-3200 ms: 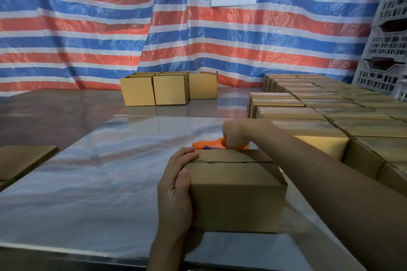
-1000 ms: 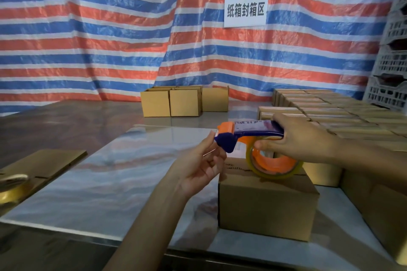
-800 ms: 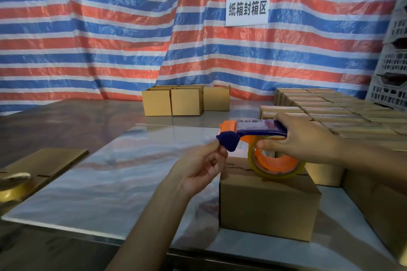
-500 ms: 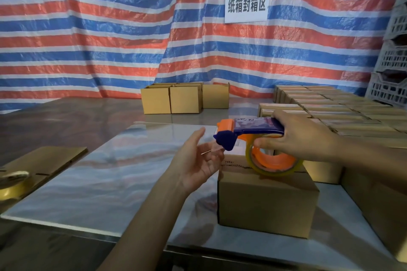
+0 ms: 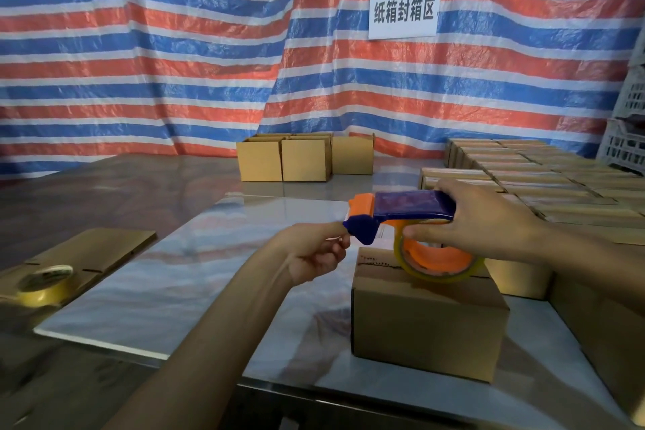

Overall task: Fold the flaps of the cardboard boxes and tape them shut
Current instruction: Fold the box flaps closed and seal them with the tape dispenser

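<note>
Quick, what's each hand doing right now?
The left hand seems to pinch the tape end.
The right hand grips the tape dispenser.

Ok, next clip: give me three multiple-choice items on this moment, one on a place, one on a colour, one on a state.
1. Where is the tape dispenser? A lying on the table; B held above the near box; C on the flat cardboard at left.
2. The dispenser's reel is: A green; B white; C orange.
3. The near box's top flaps are: A standing up; B folded down; C torn off.
Answers: B, the right hand holds it over the box; C, it shows orange; B, the top lies flat.
</note>
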